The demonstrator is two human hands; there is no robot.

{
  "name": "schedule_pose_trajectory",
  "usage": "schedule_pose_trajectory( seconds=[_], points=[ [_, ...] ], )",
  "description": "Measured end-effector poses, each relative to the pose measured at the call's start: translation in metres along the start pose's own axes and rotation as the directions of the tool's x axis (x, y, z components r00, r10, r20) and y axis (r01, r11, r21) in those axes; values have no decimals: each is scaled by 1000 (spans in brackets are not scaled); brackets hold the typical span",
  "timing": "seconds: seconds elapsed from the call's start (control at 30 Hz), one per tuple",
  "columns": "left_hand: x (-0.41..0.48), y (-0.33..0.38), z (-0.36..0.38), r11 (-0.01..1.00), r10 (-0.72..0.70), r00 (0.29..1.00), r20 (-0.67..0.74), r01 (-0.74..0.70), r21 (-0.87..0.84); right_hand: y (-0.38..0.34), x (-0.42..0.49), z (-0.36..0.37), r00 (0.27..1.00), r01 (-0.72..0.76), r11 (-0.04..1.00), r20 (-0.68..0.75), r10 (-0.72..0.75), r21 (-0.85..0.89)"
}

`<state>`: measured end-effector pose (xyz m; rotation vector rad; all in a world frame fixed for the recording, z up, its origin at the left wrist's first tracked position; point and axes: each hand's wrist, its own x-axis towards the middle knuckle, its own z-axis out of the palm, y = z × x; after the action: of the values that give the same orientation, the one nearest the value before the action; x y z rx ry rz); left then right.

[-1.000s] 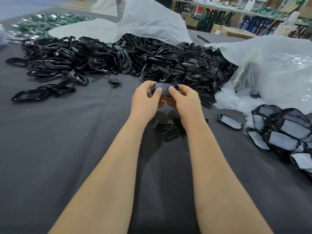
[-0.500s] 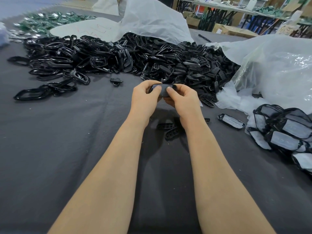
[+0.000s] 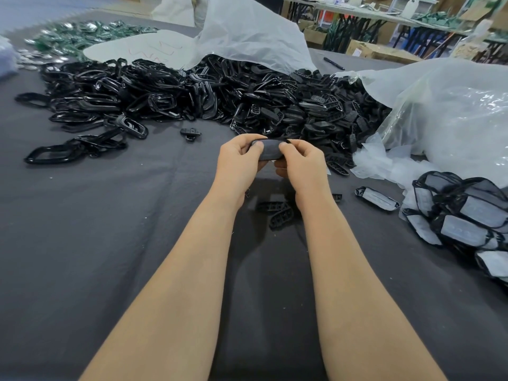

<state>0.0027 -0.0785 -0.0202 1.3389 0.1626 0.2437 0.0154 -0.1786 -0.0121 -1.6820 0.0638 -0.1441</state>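
A small dark grey oval plastic shell (image 3: pixel 268 151) is held above the grey cloth table (image 3: pixel 110 229) between both hands. My left hand (image 3: pixel 237 163) grips its left end, thumb on top. My right hand (image 3: pixel 301 166) grips its right end the same way, both thumbs pressing on the upper face. Below my wrists lie two loose black perforated inserts (image 3: pixel 277 214) on the cloth. The underside of the shell is hidden by my fingers.
A big heap of black frames and inserts (image 3: pixel 220 97) spreads across the far table, partly under a white plastic sheet (image 3: pixel 247 31). A clear bag (image 3: pixel 453 114) lies right, with grey-faced finished pieces (image 3: pixel 464 215) stacked near it and one single piece (image 3: pixel 376 198). Green parts (image 3: pixel 82 34) lie far left.
Both hands keep the shell at the same spot; the thumbs have shifted slightly on its top face. Nothing else has moved.
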Motion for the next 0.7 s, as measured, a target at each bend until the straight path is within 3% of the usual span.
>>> schedule_pose_trajectory(
  seconds=[0.13,0.3,0.53,0.7],
  points=[
    [-1,0,-1,1000,6,1000,12,-6,-29,1,2,0,997,44,999,-64,-45,-12],
    [-4,-1,1,997,40,997,70,-44,66,0,-1,-1,981,104,994,-161,-107,-31],
    [-5,3,0,998,50,999,13,-51,31,-4,-7,3,937,280,927,-139,-321,-251],
    [-5,3,-1,989,96,995,20,-97,115,-2,-7,7,941,265,916,-125,-314,-300]
  ],
)
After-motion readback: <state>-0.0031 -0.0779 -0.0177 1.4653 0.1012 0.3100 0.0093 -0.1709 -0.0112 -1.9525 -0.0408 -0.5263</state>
